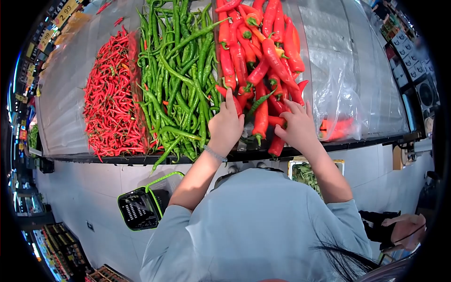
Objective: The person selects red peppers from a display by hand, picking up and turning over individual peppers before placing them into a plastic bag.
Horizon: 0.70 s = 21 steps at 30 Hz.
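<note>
My left hand is at the border between the long green chili peppers and the large red peppers. A red pepper sits between its thumb and outstretched index finger, its lower part hidden. Over the right side of the red pile, my right hand has its fingers spread and touches the peppers. The tip of another red pepper points into the gap between that thumb and index finger. Between the hands lie an upright red pepper and a dark green chili pepper.
Small red chilies fill the left section. A clear plastic bag with red peppers inside lies at right. On the floor are a black basket with a green rim and a box of leafy greens. Another person is at lower right.
</note>
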Available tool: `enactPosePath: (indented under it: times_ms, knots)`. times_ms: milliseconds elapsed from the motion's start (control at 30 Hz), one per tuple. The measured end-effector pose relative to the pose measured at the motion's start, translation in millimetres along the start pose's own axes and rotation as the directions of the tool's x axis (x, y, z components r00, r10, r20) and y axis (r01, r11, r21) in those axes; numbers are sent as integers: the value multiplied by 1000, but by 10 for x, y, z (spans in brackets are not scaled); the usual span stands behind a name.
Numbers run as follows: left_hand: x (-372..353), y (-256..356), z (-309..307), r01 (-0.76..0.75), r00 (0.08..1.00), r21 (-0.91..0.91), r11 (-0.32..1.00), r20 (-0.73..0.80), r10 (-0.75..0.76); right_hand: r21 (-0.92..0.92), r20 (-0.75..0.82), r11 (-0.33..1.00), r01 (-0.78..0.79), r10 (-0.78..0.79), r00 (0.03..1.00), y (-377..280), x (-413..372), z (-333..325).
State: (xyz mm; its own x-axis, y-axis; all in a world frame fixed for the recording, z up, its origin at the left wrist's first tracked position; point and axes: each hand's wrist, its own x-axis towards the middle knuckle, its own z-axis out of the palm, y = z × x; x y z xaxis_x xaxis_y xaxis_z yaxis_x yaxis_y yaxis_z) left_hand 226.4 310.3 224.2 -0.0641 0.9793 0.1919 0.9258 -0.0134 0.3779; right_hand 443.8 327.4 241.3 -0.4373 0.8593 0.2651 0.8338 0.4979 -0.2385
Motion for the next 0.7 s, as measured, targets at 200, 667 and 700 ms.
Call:
enactPosePath:
  times_ms: [200, 667, 700]
  knots:
    - [-95, 50, -33, -19, 998, -48, 999, -57, 17, 490, 8, 846, -211, 237, 971, 46, -181, -213]
    - [-170, 93, 58, -570, 807, -78, 818, 134, 575, 714, -549, 687, 137, 428, 718, 290, 163, -311]
    - [-184, 67, 81, -575, 804, -66, 815, 140, 578, 806, -497, 573, 146, 523, 692, 323, 181, -337]
